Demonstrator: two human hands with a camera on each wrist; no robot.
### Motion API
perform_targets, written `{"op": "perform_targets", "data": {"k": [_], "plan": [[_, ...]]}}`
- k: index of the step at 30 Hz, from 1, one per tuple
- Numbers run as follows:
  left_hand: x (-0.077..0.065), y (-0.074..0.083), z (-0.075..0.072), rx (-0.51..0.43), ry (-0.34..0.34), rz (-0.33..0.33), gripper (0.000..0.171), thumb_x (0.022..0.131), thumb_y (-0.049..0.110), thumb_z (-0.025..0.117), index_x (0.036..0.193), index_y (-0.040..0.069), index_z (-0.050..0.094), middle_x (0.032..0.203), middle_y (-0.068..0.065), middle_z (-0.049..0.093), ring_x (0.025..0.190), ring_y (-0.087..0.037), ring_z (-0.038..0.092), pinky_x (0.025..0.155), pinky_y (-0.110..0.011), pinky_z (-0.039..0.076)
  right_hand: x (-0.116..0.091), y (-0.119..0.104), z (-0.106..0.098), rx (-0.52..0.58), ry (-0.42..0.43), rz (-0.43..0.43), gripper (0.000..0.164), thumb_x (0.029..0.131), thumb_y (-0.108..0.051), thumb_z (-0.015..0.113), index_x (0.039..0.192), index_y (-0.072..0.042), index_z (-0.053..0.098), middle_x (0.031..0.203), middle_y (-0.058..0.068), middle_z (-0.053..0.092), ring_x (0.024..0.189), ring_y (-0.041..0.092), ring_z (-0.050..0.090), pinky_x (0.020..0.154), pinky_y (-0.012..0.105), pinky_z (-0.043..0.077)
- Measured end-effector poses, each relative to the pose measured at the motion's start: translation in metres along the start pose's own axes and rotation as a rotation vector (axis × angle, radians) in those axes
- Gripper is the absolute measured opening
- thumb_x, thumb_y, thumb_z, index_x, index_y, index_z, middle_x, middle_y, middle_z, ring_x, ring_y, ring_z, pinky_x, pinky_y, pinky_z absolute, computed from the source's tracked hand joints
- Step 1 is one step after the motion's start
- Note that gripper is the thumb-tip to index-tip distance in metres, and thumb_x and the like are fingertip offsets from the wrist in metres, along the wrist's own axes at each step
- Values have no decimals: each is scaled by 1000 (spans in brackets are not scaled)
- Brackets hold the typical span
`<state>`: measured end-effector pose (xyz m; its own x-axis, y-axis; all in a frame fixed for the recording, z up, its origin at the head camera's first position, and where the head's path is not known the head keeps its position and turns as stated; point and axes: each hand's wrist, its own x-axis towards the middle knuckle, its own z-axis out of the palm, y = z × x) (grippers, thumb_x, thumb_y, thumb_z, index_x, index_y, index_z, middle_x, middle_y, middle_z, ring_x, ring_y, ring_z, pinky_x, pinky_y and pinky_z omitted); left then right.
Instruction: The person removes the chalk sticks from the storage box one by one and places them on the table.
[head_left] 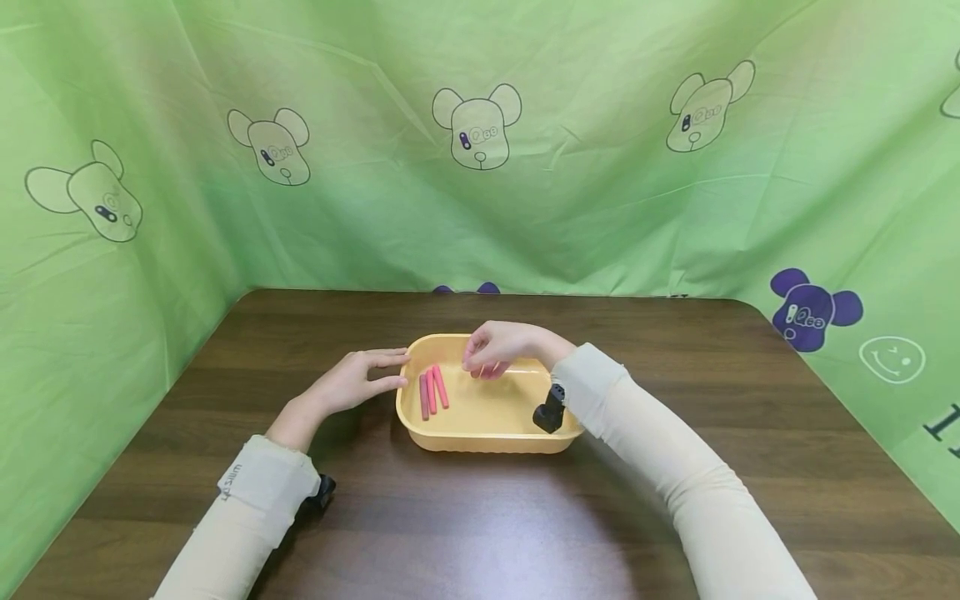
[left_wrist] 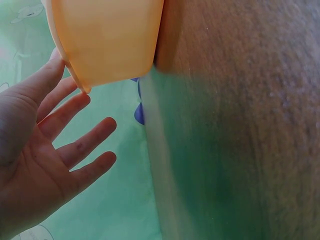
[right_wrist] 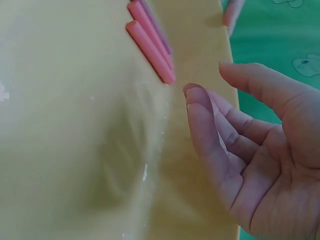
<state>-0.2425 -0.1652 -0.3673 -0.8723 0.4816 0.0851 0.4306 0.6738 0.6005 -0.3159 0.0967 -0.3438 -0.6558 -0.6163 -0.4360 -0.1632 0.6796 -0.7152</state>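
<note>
A yellow plastic tub (head_left: 487,443) with rounded corners stands on the table. Against its left rim rest the thumb and fingertips of my left hand (head_left: 351,382), the fingers spread and fairly straight. Inside, toward the left end, three short chalk-like sticks lie side by side: two bright pink sticks (head_left: 440,387) and a duller mauve stick (head_left: 423,397). Over the tub's far side hovers my right hand (head_left: 498,346), its fingers loosely bent. The right wrist view shows a gap between thumb and fingers with nothing in it, close to the near ends of the pink sticks (right_wrist: 150,51).
Under the tub is a dark wood-grain table (head_left: 480,525). Green cloth (head_left: 585,217) with printed bear heads hangs behind it and along both sides. Black wrist cameras (head_left: 551,410) are strapped at both cuffs, the right one overlapping the tub's near right corner.
</note>
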Motion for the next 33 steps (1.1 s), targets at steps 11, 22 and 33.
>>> {"op": "perform_targets", "data": {"k": [11,22,33], "plan": [[1,-2,2,2,9,3,47,88,24,64,130,5,55,138,-13,51,133,-32,43,110,-48,35,23,1,14,4,-10,37,18,87,-17,64,98,-4,62,82,2,67,68,9,62,70,24,57],[1,-3,1,-1,8,11,47,88,24,64,130,5,55,138,-13,50,132,-32,43,109,-48,36,36,-1,27,13,-41,90,9,87,-13,63,91,-5,61,73,0,63,63,7,60,64,20,55],[0,-2,1,-16,12,12,47,88,25,64,130,5,55,138,-13,51,132,-31,44,109,-46,36,37,-8,34,-50,-3,110,15,84,-16,69,89,-4,60,69,1,63,60,9,60,62,22,57]]}}
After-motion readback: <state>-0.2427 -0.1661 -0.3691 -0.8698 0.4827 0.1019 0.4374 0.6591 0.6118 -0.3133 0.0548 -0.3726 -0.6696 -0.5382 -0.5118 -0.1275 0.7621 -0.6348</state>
